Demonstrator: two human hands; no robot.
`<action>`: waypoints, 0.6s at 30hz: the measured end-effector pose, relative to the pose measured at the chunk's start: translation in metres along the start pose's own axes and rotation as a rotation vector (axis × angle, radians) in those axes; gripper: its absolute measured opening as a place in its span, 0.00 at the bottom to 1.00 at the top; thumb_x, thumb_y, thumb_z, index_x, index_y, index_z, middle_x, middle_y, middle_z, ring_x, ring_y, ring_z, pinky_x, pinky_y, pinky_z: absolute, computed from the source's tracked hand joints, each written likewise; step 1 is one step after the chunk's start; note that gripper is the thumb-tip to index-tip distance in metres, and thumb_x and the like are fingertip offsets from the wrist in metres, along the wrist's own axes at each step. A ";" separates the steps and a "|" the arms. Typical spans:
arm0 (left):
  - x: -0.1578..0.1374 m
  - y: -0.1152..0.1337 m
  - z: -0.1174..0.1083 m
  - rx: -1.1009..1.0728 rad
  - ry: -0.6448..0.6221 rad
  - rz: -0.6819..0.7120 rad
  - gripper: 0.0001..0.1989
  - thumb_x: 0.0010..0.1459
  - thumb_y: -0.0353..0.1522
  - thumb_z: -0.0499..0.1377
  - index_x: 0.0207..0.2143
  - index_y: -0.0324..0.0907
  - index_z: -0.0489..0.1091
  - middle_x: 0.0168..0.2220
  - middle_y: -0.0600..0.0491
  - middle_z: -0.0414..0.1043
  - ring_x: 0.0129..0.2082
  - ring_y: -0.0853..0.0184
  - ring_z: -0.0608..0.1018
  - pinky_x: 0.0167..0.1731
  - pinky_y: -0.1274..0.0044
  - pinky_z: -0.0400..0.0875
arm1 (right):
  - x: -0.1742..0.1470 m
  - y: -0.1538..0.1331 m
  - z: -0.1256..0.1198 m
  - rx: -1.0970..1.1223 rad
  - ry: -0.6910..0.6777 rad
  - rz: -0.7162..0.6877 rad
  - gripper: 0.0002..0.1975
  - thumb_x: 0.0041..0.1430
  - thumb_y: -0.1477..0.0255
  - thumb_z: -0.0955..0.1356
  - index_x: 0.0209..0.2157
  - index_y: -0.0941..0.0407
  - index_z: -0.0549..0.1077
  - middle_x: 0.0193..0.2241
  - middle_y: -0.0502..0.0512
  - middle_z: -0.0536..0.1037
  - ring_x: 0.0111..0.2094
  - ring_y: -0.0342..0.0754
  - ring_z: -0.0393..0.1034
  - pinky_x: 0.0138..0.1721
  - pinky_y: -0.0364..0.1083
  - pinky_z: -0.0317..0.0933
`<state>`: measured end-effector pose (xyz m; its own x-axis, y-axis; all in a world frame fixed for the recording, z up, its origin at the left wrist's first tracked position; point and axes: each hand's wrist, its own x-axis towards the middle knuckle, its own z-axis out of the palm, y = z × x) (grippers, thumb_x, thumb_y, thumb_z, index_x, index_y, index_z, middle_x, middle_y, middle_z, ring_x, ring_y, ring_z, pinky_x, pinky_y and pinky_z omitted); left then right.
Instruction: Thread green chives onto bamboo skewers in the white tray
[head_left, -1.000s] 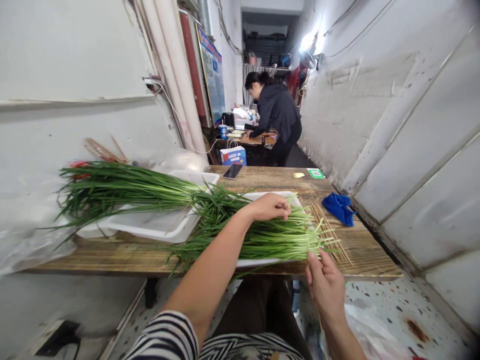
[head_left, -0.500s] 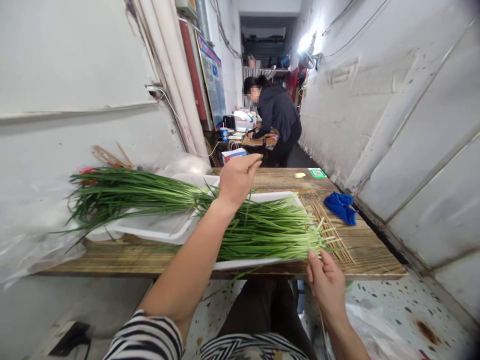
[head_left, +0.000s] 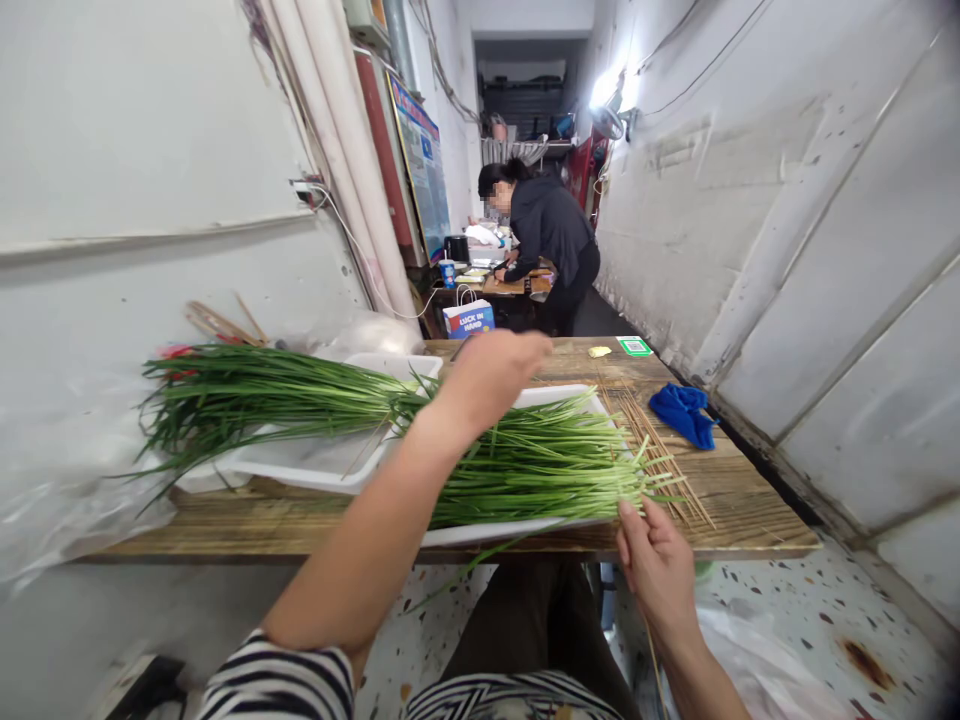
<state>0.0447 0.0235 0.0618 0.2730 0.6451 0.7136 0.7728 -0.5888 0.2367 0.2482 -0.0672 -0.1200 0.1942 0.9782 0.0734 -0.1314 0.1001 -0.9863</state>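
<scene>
Garlic chives (head_left: 540, 465) lie in a white tray (head_left: 480, 532), pale stem ends to the right. My right hand (head_left: 656, 560) is closed at those ends, thumb and index finger together by the nearest stems. A thin bamboo skewer (head_left: 654, 655) sticks out below its palm. Over the tray's far side, my left hand (head_left: 499, 375) is raised above the chives, smeared by motion, so what its fingers do is unclear. A second bunch of chives (head_left: 277, 400) lies on the left across another white tray (head_left: 300, 465).
Several loose bamboo skewers (head_left: 660, 455) and a blue cloth (head_left: 684, 415) lie on the wooden table (head_left: 750, 510). A green-edged code card (head_left: 634, 346) is at the far edge. Clear plastic (head_left: 67, 450) covers the left end. Beyond, a person (head_left: 551, 235) bends over another table.
My left hand has moved slightly right and down; the green bit at its fingertips no longer shows. The right hand stays almost still at the stem ends.
</scene>
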 end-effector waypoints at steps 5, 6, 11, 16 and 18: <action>-0.027 -0.007 0.077 -0.189 -0.464 -0.183 0.09 0.54 0.29 0.57 0.28 0.39 0.77 0.31 0.51 0.78 0.33 0.65 0.77 0.36 0.77 0.67 | 0.002 -0.004 0.001 -0.012 -0.004 0.000 0.19 0.54 0.55 0.69 0.30 0.55 0.64 0.10 0.38 0.57 0.10 0.36 0.45 0.10 0.37 0.38; -0.031 -0.008 0.086 -0.217 -0.495 -0.205 0.09 0.54 0.29 0.56 0.28 0.39 0.77 0.31 0.52 0.78 0.33 0.65 0.77 0.36 0.77 0.67 | 0.002 -0.006 0.001 -0.019 -0.005 -0.002 0.19 0.53 0.54 0.69 0.30 0.55 0.64 0.09 0.38 0.57 0.10 0.36 0.45 0.10 0.37 0.38; -0.038 -0.017 0.093 -0.276 -0.521 -0.206 0.10 0.54 0.30 0.56 0.35 0.41 0.77 0.37 0.51 0.77 0.39 0.65 0.76 0.42 0.77 0.66 | 0.002 -0.008 0.000 -0.042 -0.018 0.007 0.19 0.54 0.54 0.69 0.30 0.55 0.63 0.09 0.38 0.59 0.08 0.35 0.46 0.10 0.36 0.38; -0.039 -0.024 0.090 -0.186 -0.701 -0.013 0.11 0.54 0.30 0.59 0.40 0.44 0.76 0.41 0.50 0.73 0.44 0.64 0.72 0.47 0.75 0.63 | 0.002 -0.003 -0.003 -0.037 -0.045 0.000 0.18 0.56 0.55 0.68 0.29 0.55 0.63 0.10 0.38 0.58 0.08 0.35 0.46 0.10 0.36 0.39; -0.040 -0.025 0.095 -0.101 -0.729 0.007 0.11 0.53 0.32 0.61 0.40 0.45 0.76 0.42 0.49 0.72 0.45 0.62 0.71 0.47 0.72 0.62 | 0.002 -0.002 -0.003 -0.050 -0.047 0.003 0.18 0.56 0.55 0.68 0.29 0.55 0.64 0.10 0.38 0.58 0.08 0.35 0.46 0.10 0.36 0.39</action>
<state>0.0685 0.0583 -0.0354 0.6167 0.7804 0.1037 0.7227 -0.6134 0.3184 0.2522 -0.0666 -0.1181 0.1482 0.9860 0.0761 -0.0833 0.0891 -0.9925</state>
